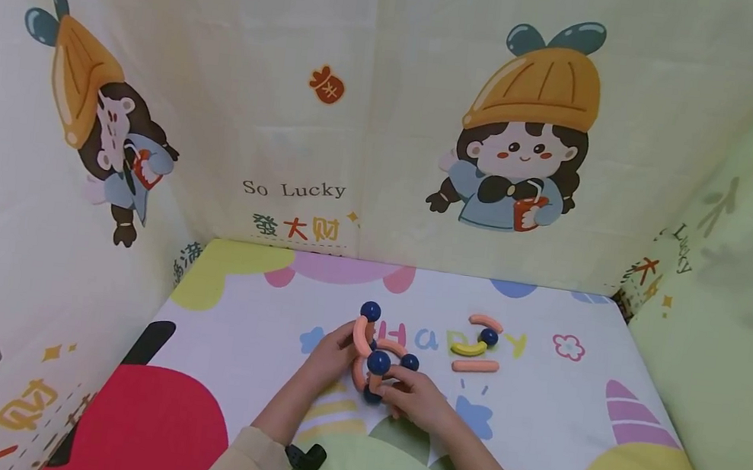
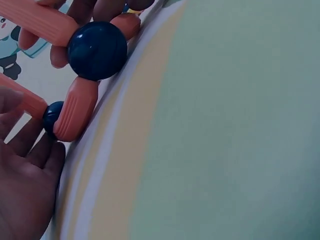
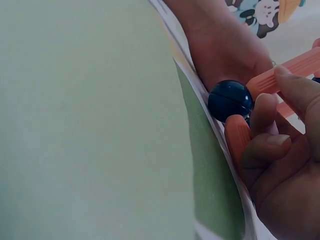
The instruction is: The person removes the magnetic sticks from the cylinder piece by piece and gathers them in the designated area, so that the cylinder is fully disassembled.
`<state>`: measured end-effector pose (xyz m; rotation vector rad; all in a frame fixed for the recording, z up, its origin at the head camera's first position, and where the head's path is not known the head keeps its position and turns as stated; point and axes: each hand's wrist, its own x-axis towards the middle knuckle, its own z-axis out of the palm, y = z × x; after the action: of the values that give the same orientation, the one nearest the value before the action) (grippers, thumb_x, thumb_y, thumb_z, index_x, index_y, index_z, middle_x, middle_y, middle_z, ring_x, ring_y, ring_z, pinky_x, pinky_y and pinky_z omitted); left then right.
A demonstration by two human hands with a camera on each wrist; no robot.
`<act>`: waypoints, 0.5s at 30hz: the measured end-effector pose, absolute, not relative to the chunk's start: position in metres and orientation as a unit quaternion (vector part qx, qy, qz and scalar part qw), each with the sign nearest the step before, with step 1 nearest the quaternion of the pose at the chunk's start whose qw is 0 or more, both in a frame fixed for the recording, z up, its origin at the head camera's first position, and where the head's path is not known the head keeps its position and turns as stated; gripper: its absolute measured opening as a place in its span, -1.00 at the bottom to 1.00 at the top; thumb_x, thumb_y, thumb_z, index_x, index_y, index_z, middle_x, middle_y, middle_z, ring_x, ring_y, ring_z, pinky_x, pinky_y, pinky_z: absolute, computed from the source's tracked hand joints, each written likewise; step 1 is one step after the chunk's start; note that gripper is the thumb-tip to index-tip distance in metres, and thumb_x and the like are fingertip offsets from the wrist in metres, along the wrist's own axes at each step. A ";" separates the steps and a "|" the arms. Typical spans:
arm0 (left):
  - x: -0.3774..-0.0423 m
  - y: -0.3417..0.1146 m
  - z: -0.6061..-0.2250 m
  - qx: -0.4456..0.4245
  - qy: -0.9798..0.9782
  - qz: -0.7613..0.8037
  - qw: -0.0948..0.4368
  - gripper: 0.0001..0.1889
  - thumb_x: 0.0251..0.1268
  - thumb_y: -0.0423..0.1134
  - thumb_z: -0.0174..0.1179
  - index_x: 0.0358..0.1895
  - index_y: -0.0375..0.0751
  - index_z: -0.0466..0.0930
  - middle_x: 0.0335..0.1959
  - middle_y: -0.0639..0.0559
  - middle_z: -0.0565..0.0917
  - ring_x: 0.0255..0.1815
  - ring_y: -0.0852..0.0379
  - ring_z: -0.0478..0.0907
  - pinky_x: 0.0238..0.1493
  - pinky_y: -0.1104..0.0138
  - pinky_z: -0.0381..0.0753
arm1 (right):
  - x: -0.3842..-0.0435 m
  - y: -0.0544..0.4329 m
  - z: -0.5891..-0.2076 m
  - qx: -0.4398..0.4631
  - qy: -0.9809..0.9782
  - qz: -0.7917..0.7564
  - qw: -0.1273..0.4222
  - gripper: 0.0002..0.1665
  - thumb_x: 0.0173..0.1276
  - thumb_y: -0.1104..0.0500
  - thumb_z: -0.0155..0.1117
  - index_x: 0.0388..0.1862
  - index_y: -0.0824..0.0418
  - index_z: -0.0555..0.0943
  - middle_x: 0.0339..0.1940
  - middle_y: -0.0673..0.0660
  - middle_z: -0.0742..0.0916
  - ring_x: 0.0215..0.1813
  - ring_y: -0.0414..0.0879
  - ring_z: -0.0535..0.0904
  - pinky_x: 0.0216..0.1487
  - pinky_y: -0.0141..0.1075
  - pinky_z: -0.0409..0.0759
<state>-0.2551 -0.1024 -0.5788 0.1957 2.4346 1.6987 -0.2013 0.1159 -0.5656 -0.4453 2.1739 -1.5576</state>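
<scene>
Pink-and-blue frame (image 1: 394, 347): we found it between both hands, a little left of the loose pieces, made of pink rods joined by dark blue balls.
Front ball (image 1: 379, 362): we saw it capping a short upright rod (image 1: 375, 383), on the side nearest us.
Far ball (image 1: 371, 311): we noted it at the frame's highest point in the head view, with a curved pink rod (image 1: 362, 337) running down from it.
Left hand (image 1: 334, 353): we had its grip grasping the frame at its left side, fingers behind the rods.
Right hand (image 1: 417, 400): we had its grip pinching the upright rod just below the front ball, the other fingers bent.
Loose pieces: to the right of the frame we counted a small pink arc (image 1: 486, 322), a single blue ball (image 1: 488, 337), a yellow arc (image 1: 468, 349) and a straight pink stick (image 1: 475, 366), with the stick lying nearest us.
Table (image 1: 538, 405): we saw its cover printed with coloured letters, stars and a big red shape; whether the frame rested on it, we could not tell.
Wrists: we wore a black device (image 1: 306, 457) on each, beside pale sleeves (image 1: 256, 460).
Backdrop (image 1: 410, 116): we faced cream cloth printed with cartoon children in orange hats.
</scene>
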 end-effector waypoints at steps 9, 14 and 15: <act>-0.249 -0.112 -0.534 0.061 0.808 0.585 0.003 -0.60 0.55 0.07 -0.05 0.35 0.21 0.41 -0.01 0.03 0.67 0.03 0.04 0.63 0.11 0.09 0.64 | -0.202 0.115 -0.569 -0.158 0.785 -0.561 0.208 -0.76 0.44 -0.02 0.24 0.03 -0.07 0.64 -0.62 0.08 0.57 -0.58 -0.08 0.50 -0.53 -0.38 0.44; -0.239 -0.117 -0.505 0.084 0.808 0.582 0.033 -0.57 0.52 0.02 0.02 0.39 0.28 0.32 -0.25 0.02 0.66 -0.22 -0.06 0.64 -0.07 0.00 0.66 | -0.202 0.115 -0.568 -0.155 0.784 -0.561 0.215 -0.76 0.43 -0.04 0.24 0.01 -0.07 0.65 -0.62 0.07 0.56 -0.57 -0.11 0.49 -0.52 -0.38 0.44; -0.237 -0.117 -0.501 0.087 0.811 0.577 0.045 -0.55 0.51 0.05 0.03 0.40 0.30 0.30 -0.27 0.03 0.65 -0.23 -0.09 0.63 -0.08 0.00 0.66 | -0.202 0.115 -0.568 -0.154 0.784 -0.562 0.216 -0.76 0.43 -0.05 0.24 0.01 -0.07 0.65 -0.62 0.07 0.57 -0.57 -0.11 0.49 -0.52 -0.37 0.45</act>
<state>-0.2369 -0.1170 -0.5012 0.2670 2.4777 1.7627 -0.2021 0.1154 -0.5676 -0.4275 2.1718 -1.5562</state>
